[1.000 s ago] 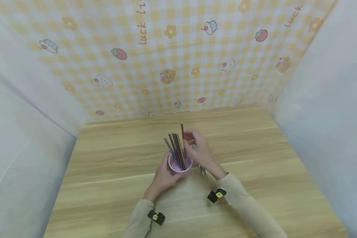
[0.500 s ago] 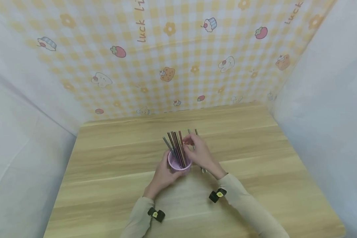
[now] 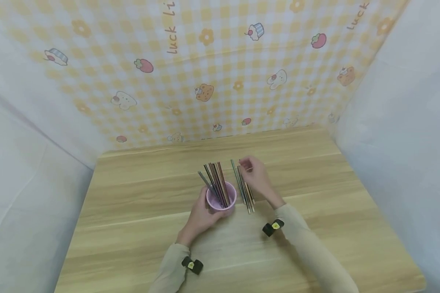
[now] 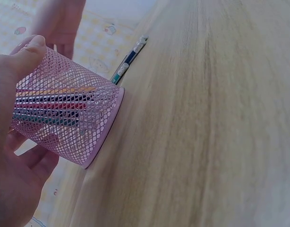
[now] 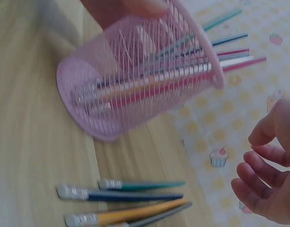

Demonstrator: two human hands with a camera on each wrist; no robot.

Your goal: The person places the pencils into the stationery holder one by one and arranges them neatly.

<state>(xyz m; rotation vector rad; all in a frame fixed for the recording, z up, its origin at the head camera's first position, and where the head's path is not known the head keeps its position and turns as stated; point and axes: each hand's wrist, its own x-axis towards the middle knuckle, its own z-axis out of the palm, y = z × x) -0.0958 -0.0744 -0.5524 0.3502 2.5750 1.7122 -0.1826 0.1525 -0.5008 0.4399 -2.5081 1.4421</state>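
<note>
A pinkish-purple mesh pencil cup (image 3: 235, 197) stands on the table, and my left hand (image 3: 199, 219) grips its side, thumb near the rim. Several thin pencils (image 3: 216, 179) lean in the cup, eraser ends down, as the right wrist view shows through the mesh. To the cup's right, more pencils lie side by side on the table; among them are a teal pencil (image 5: 149, 185), a navy pencil (image 5: 135, 195) and an orange-yellow pencil (image 5: 140, 210). Over their far ends is my right hand (image 3: 257, 178), its fingers loosely bent and holding nothing in the right wrist view.
The wood-grain table (image 3: 139, 228) reaches back to a yellow checked cloth (image 3: 190, 73) with cartoon prints. Pale sheets hang at the left (image 3: 29, 171) and right (image 3: 399, 134). Each sleeve carries a small black wrist camera (image 3: 192, 265).
My right hand has let go of a reddish pencil, which now stands in the cup, and has moved right over the lying pencils. The left hand stays on the cup.
</note>
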